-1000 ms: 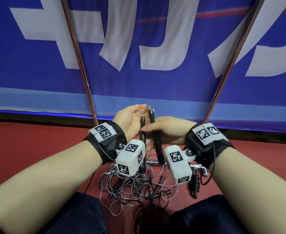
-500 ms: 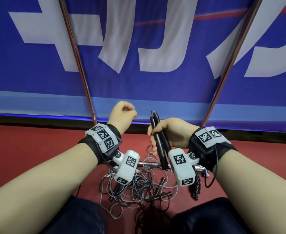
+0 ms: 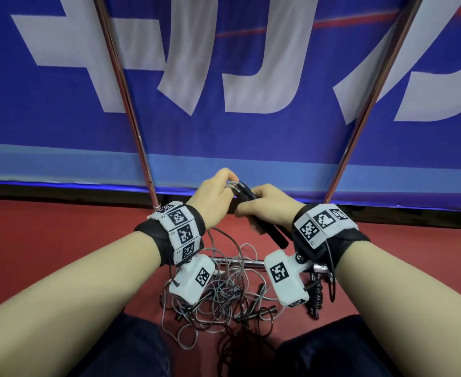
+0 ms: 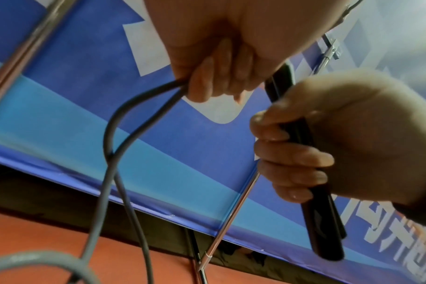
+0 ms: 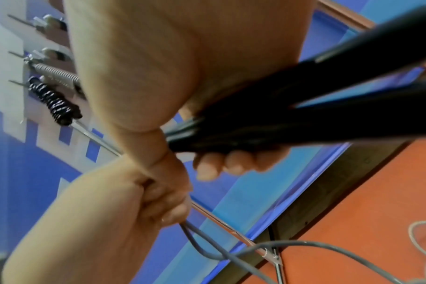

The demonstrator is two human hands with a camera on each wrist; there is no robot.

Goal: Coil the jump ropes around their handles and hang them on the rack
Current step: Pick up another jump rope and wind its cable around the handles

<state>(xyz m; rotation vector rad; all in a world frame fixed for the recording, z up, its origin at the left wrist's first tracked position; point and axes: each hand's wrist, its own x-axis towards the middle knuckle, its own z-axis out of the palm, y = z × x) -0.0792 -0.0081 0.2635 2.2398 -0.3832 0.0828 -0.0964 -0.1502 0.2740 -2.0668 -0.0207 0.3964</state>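
- The right hand (image 3: 271, 206) wraps its fingers around two black handles (image 4: 321, 217) held side by side, their lower ends sticking out below the fist and slanting down toward the right wrist.
- The left hand (image 3: 214, 197) is closed in a fist at the handles' upper ends, gripping the grey rope (image 4: 110, 132) (two strands leave its fingers and cross just below).
- From there the rope drops to the red floor (image 3: 46, 240), where it joins a loose tangle of grey cord and more black handles (image 3: 253, 318) lying between the person's knees.
- A coiled rope (image 5: 52, 100) hangs on a peg of the rack (image 5: 20, 92), seen in the right wrist view; another coiled one (image 3: 316, 295) lies on the floor by the right wrist.
- Two slanting metal poles (image 3: 125, 99) rise in front of a blue banner (image 3: 251, 148) with large white letters.
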